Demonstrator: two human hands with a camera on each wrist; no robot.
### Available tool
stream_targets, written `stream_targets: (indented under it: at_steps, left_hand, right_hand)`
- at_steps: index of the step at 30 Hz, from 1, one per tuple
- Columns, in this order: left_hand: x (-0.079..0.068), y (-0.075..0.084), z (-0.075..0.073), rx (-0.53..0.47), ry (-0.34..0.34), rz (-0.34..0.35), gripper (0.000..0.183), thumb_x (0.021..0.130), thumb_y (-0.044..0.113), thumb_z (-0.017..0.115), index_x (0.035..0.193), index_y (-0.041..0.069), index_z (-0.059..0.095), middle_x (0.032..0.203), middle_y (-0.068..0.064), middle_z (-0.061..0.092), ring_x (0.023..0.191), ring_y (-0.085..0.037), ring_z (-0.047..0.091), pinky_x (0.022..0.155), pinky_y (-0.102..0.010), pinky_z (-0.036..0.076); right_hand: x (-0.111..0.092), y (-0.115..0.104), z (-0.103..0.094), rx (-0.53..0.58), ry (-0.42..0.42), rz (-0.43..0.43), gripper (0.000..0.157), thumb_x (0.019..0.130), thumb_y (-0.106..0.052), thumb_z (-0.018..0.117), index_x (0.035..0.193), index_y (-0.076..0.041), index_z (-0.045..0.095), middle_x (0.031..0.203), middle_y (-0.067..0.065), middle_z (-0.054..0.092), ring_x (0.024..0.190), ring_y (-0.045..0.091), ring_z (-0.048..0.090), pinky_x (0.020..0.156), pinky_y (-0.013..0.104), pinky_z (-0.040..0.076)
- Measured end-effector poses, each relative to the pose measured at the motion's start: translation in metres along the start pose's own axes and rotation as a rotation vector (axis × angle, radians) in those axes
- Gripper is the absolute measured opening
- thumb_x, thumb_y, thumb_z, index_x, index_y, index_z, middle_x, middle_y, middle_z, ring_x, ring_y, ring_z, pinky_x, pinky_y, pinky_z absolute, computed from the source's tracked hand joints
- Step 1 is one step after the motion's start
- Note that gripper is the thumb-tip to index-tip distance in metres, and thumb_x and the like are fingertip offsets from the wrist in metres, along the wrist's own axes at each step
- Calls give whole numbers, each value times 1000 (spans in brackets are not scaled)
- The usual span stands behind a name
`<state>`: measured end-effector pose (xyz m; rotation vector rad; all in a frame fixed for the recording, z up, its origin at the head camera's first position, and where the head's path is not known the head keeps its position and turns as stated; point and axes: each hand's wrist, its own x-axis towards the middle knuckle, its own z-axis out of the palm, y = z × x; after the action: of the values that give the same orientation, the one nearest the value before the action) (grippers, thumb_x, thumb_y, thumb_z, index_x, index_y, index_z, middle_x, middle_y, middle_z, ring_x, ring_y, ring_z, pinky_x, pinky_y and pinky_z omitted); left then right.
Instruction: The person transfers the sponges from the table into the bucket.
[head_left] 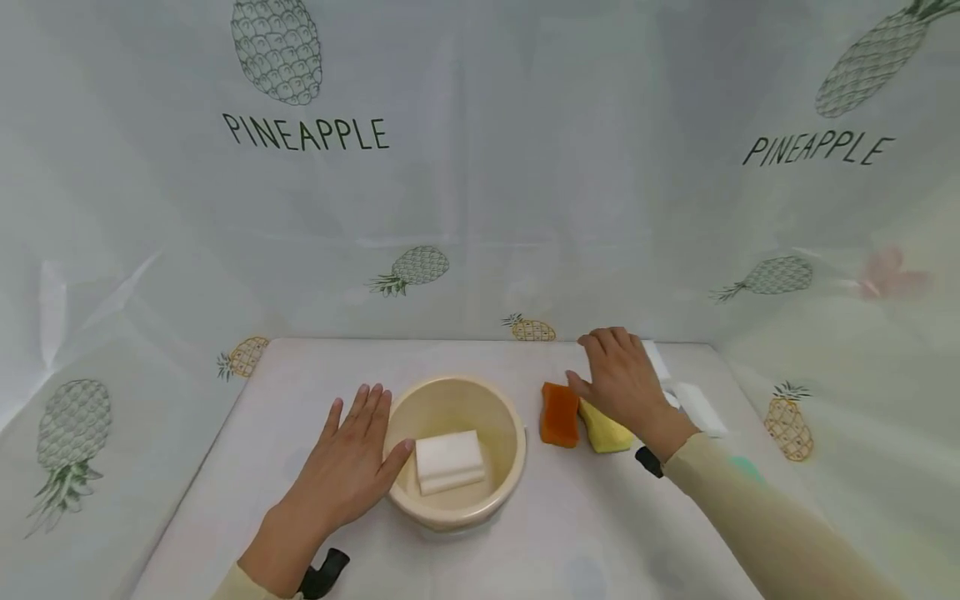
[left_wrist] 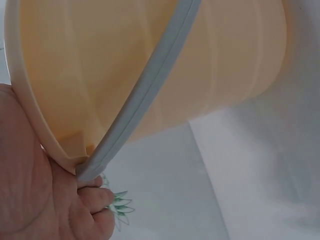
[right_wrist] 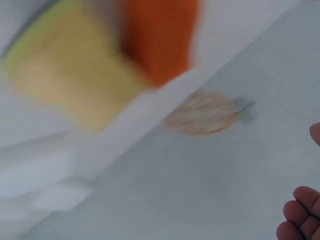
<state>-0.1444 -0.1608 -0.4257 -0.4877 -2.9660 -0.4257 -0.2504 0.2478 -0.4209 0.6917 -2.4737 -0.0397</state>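
A cream bucket [head_left: 515, 467] stands on the table with a white sponge-like block [head_left: 450, 462] inside. Against its left rim lies my left hand [head_left: 347, 471], fingers straight and thumb over the edge. The left wrist view shows the palm at the rim, beside the grey bucket handle [left_wrist: 145, 87]. To the right of the bucket lie an orange sponge [head_left: 559, 415] and a yellow sponge [head_left: 606, 431]. My right hand [head_left: 630, 383] is held over the yellow one, partly hiding it, with its fingers loosely extended and nothing in them.
White block-like pieces [head_left: 699, 408] lie right of my right hand, partly hidden by it. The white table [head_left: 525, 550] backs onto a pale curtain [head_left: 555, 183] printed with pineapples, which also runs along both sides.
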Motion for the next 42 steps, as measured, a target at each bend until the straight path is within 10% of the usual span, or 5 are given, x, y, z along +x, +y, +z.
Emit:
stream_targets:
  at_steps: [8,18,42]
  left_hand:
    - [-5,0,-2,-13,-7,-13,81,110,55,44,162,-6,31,170,-24,31,161,-41,24,129,-66,14]
    - [-12,-2,3,-24,-9,-21,82,110,57,42,162,-6,31,170,-23,31,161,-41,23,129,-66,14]
    - [-2,1,2,-9,-5,-20,84,109,58,43,163,-6,30,171,-23,28,161,-40,22,129,-64,18]
  right_hand:
    - [-67,89,26,-161,-329,104,66,90,-39,80,126,11,57,128,27,61,121,45,53,102,58,48]
    - [-123,115,49,-197,-420,117,66,88,-42,81,117,13,57,119,28,62,113,45,54,93,59,50]
    - [-126,132,57,21,-555,316,69,92,-46,70,130,11,61,137,33,50,117,51,46,92,66,42]
